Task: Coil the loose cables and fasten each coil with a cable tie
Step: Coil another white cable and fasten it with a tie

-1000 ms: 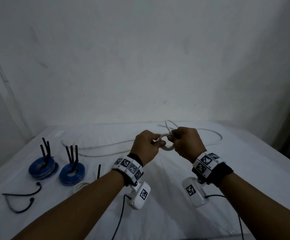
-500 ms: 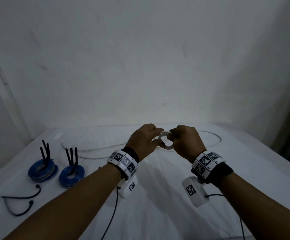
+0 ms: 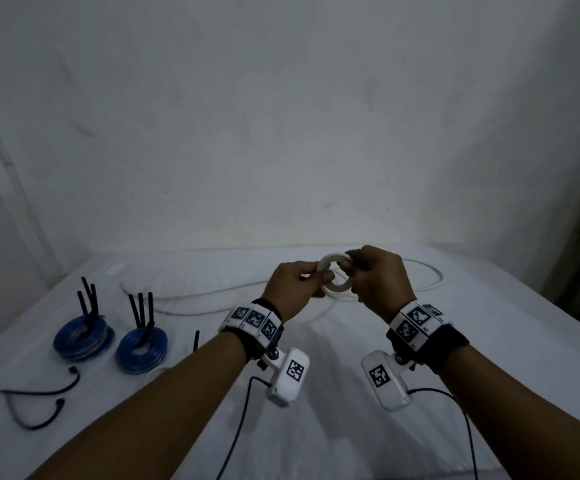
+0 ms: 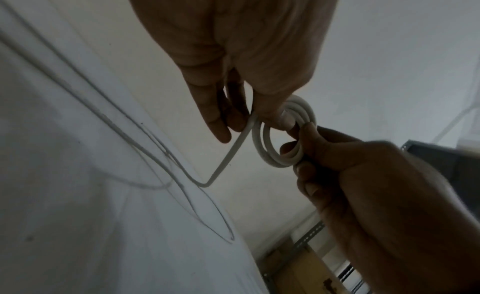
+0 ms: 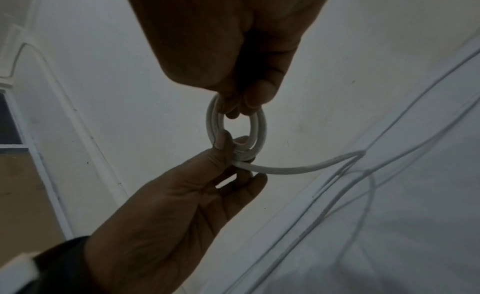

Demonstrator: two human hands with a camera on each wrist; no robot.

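Note:
A small coil of white cable (image 3: 336,288) hangs in the air between both hands, above the middle of the white table (image 3: 350,427). My left hand (image 3: 319,277) pinches the coil's left side and the strand that leaves it. My right hand (image 3: 349,268) pinches its right side with thumb and fingers. In the left wrist view the coil (image 4: 270,157) shows three turns, and the free strand (image 4: 228,157) drops to the table. In the right wrist view the coil (image 5: 261,130) stands on edge between the two grips. The loose cable (image 3: 212,294) trails across the far table.
Two blue coils (image 3: 82,336) (image 3: 141,346) lie at the left, each with black ties standing up. Two loose black ties (image 3: 39,393) lie near the left front edge. Another black tie (image 3: 196,339) stands just behind my left forearm. A wall closes the far side.
My left hand swung up over the coil and came back to its left side. The upright loop of slack behind my hands is gone. The right hand stayed on the coil.

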